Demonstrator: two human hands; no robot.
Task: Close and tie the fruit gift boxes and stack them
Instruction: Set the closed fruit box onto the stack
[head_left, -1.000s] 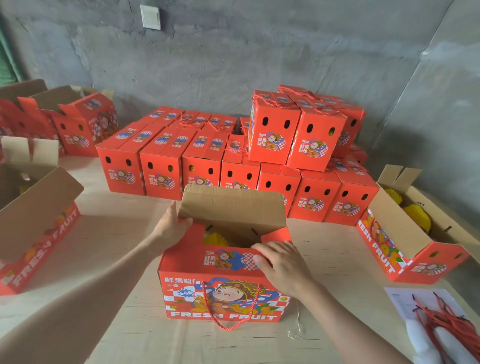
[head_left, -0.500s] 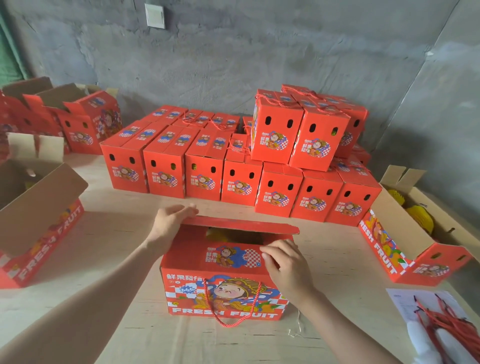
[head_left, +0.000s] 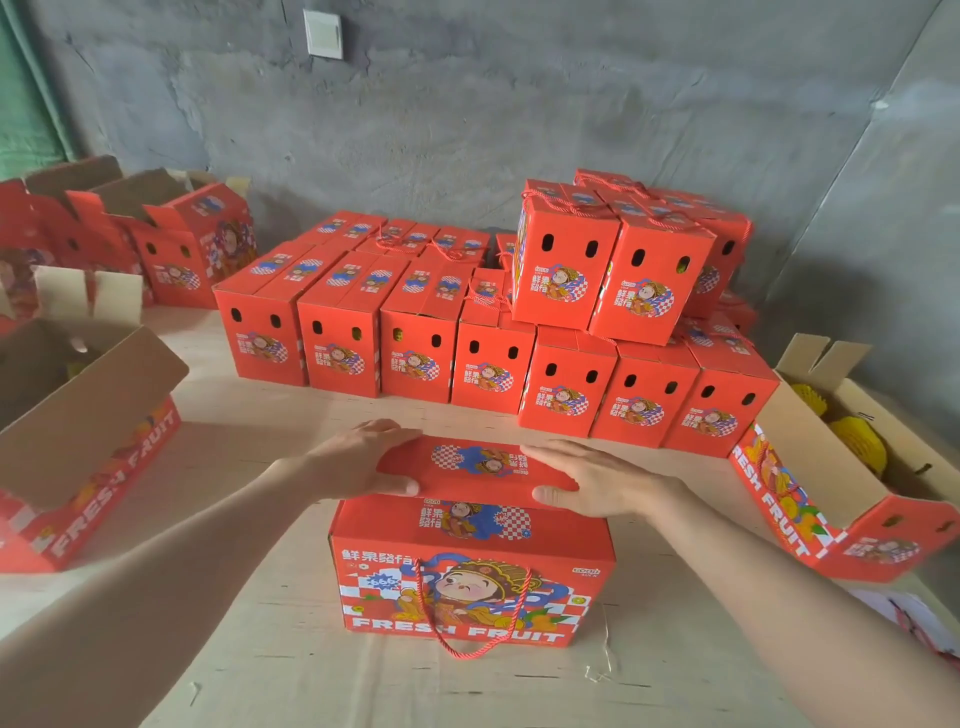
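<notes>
I press both hands flat on the top flap (head_left: 475, 470) of a red fruit gift box (head_left: 470, 571) standing on the pale wooden table (head_left: 260, 649) directly in front of me. My left hand (head_left: 363, 460) lies open over the flap's left end, fingers spread toward the far edge and thumb along the near edge; my right hand (head_left: 587, 480) lies open on the right end in the same way. Neither hand grips anything. The flap sits nearly level over the box, its near edge overlapping the front flap. A red cord handle (head_left: 470, 618) hangs in a loop down the printed front, its lowest part resting on the table.

Beyond the box, a row of closed red boxes (head_left: 488, 364) stands side by side across the table, with a second tier (head_left: 608, 270) of boxes with cords on top stacked toward the right. An open box (head_left: 88, 441) with its cardboard lid raised sits at my left, and another open box (head_left: 826, 483) at my right shows yellow netted fruit (head_left: 857, 441) inside. More open boxes (head_left: 176, 244) stand at the far left against the grey concrete wall (head_left: 519, 104), which carries a white switch plate (head_left: 323, 34).
</notes>
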